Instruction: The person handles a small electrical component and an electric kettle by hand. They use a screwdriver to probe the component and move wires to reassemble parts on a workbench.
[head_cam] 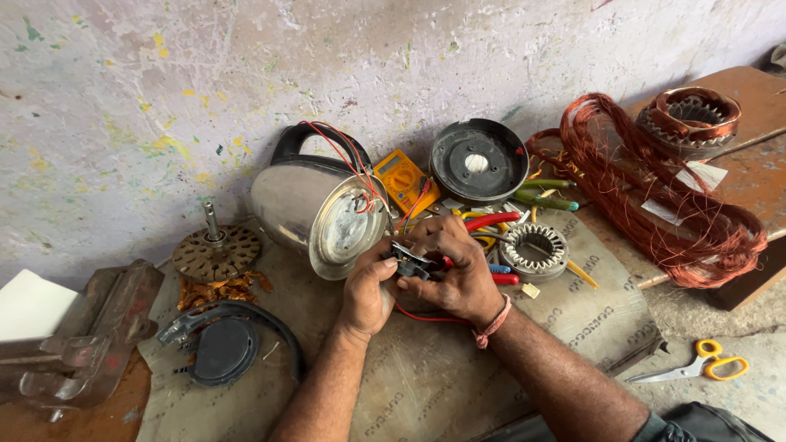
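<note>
Left hand (366, 292) and right hand (453, 263) meet over the workbench mat (426, 376), fingers closed together on a small black electrical part (412, 263) pinched between them, just beside the open base of a steel kettle (315, 211) lying sideways, red wires (348, 160) attached.

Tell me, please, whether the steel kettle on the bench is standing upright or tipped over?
Tipped over. The kettle lies on its side, its round underside facing the hands, black handle against the wall, red wires running from its base.
</note>
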